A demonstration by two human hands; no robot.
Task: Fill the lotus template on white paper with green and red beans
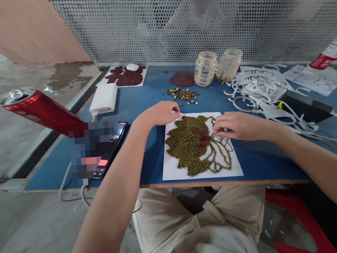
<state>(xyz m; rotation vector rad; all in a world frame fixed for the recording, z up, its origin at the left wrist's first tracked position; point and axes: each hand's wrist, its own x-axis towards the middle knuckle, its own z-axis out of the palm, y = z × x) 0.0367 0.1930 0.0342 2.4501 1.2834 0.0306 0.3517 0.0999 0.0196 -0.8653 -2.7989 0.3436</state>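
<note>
A white sheet of paper (175, 173) lies near the table's front edge, bearing a picture made of small green beans (184, 144) with a patch of dark red beans (201, 140) in its middle. On the right part of the sheet, rows of green beans follow drawn outlines, and some lines are bare. My left hand (165, 113) is at the sheet's top left edge, its fingers curled and pressed together. Over the right side of the picture is my right hand (232, 127), thumb and fingers pinched. Anything between the fingertips of either hand is too small or hidden to make out.
Mixed loose beans (185, 95) lie behind the sheet, near two jars (205, 69) and a brown patch (182, 78). At left are a red can (43, 112), a phone (111, 147) and a white power bank (104, 98). Paper scraps (251, 91) and a black box (306, 104) sit right.
</note>
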